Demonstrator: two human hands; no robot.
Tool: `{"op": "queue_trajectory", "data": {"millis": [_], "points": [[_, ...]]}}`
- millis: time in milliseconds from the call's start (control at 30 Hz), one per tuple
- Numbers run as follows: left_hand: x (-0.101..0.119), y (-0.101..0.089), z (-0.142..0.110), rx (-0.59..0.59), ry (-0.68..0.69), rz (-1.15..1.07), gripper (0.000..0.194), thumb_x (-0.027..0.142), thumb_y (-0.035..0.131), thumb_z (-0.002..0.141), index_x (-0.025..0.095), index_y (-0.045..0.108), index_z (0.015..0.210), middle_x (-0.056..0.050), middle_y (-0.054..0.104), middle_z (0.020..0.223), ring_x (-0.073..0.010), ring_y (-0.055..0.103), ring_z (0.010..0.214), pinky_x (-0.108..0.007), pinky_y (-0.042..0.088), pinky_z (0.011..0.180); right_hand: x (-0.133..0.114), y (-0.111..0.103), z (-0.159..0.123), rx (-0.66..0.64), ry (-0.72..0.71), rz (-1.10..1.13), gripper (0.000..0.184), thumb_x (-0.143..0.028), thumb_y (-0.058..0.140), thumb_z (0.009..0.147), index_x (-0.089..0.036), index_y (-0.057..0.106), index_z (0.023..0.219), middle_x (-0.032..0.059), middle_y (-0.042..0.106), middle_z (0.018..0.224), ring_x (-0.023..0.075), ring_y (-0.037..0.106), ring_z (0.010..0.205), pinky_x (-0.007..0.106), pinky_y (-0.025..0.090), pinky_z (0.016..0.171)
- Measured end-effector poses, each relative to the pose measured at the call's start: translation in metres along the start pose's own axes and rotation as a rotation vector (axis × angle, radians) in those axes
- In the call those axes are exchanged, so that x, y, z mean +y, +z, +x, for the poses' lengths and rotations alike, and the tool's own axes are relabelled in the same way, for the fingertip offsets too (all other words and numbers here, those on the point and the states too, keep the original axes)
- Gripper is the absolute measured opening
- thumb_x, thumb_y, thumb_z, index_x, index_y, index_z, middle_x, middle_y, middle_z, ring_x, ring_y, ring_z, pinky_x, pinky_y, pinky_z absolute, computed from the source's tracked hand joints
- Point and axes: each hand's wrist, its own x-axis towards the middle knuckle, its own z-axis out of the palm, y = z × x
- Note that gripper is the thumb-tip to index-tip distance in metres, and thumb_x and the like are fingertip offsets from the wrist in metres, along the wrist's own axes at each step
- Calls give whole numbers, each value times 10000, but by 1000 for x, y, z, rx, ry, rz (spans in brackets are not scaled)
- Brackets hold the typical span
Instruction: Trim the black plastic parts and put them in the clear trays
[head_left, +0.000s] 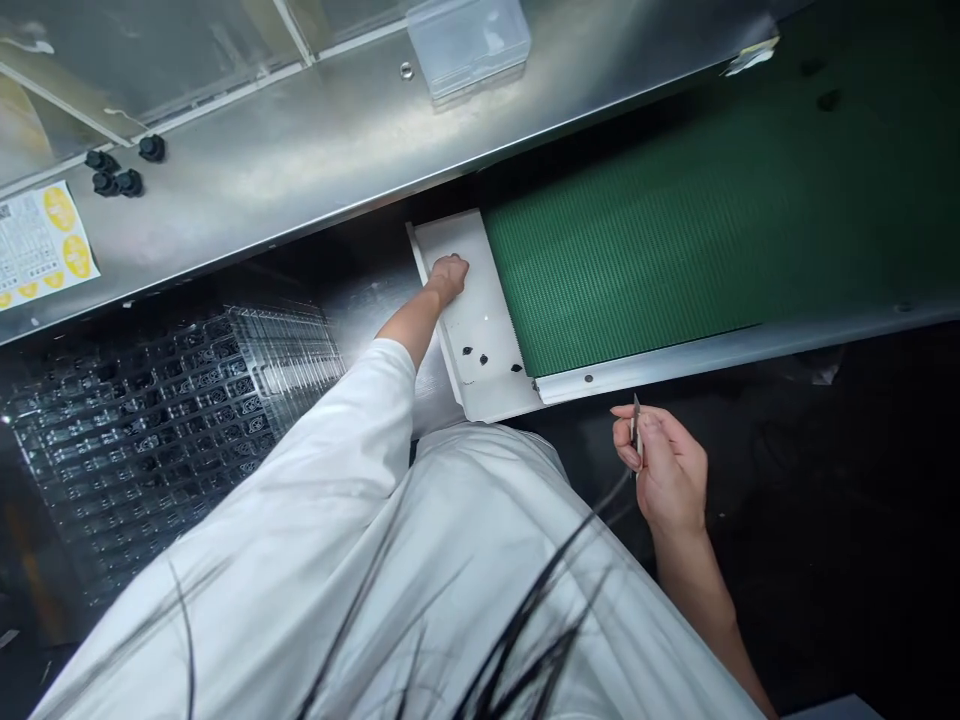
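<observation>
My left hand (450, 276) reaches onto a white tray (491, 310) at the end of the green conveyor belt (600, 250). Its fingers are closed near the tray's surface; whatever they may hold is hidden. Three small dark parts (484, 359) lie on the tray's nearer half, apart from that hand. Off the belt's near edge, my right hand (664, 465) is closed around a small pointed metal tool (636, 425). Its tip sticks up past the fingers; whether it is a blade or tweezers I cannot tell.
Clear plastic trays (172, 420) with many pockets are stacked at left. On the metal ledge (300, 150) sit several black knobs (129, 182), a yellow-and-white label sheet (45, 245) and a clear plastic box (471, 45). A metal rail (675, 358) borders the belt.
</observation>
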Motion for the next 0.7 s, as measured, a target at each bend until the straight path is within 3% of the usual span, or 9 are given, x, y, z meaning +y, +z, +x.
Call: {"op": "queue_trajectory", "data": {"millis": [100, 200, 267, 367, 467, 600, 700], "points": [[3, -10, -15, 62, 8, -54, 267, 10, 679, 682, 89, 729, 933, -201, 690, 1119, -355, 665, 1160, -467, 513, 1074, -1, 1, 6, -37, -15, 7, 372, -568, 711, 955, -203, 770, 986, -10, 546, 677, 104, 394, 546, 254, 275, 483], [13, -18, -35, 173, -4, -146, 245, 49, 635, 762, 136, 699, 983, -138, 695, 1141, -263, 693, 1055, -398, 570, 978, -3, 4, 17, -118, -30, 22, 368, -562, 701, 966, -201, 770, 986, -6, 552, 684, 104, 411, 558, 249, 296, 489], [19, -19, -59, 283, -27, -356, 225, 95, 610, 827, 159, 667, 1035, -90, 698, 1121, -188, 704, 928, -315, 595, 849, -5, 7, 26, -193, -39, 38, 355, -551, 694, 974, -204, 769, 983, -5, 553, 686, 101, 412, 561, 248, 294, 494], [24, -5, -118, 517, -65, -882, 176, 133, 638, 839, 175, 628, 1010, -34, 701, 1002, -124, 695, 779, -247, 583, 734, -10, 15, 45, -348, -19, 42, 342, -542, 701, 967, -207, 770, 978, -6, 554, 681, 95, 392, 555, 250, 280, 498], [24, 30, -194, 692, -174, -1138, 165, 143, 680, 816, 184, 629, 968, -22, 709, 997, -114, 700, 802, -243, 589, 769, -15, 31, 68, -552, 14, 26, 338, -545, 726, 935, -210, 772, 948, -1, 557, 670, 95, 389, 542, 247, 284, 488], [18, 100, -297, 723, -478, -1259, 163, 95, 736, 754, 188, 672, 872, -18, 728, 1030, -108, 694, 819, -237, 587, 783, -25, 68, 87, -810, 48, -12, 324, -543, 762, 888, -220, 782, 918, 1, 556, 648, 95, 390, 512, 248, 290, 474], [9, 155, -365, 756, -771, -1442, 194, 44, 766, 715, 181, 674, 817, 14, 700, 836, -101, 681, 696, -236, 585, 709, -35, 101, 80, -949, 25, -64, 327, -542, 769, 868, -218, 790, 909, 15, 565, 647, 107, 399, 506, 263, 284, 473]]}}
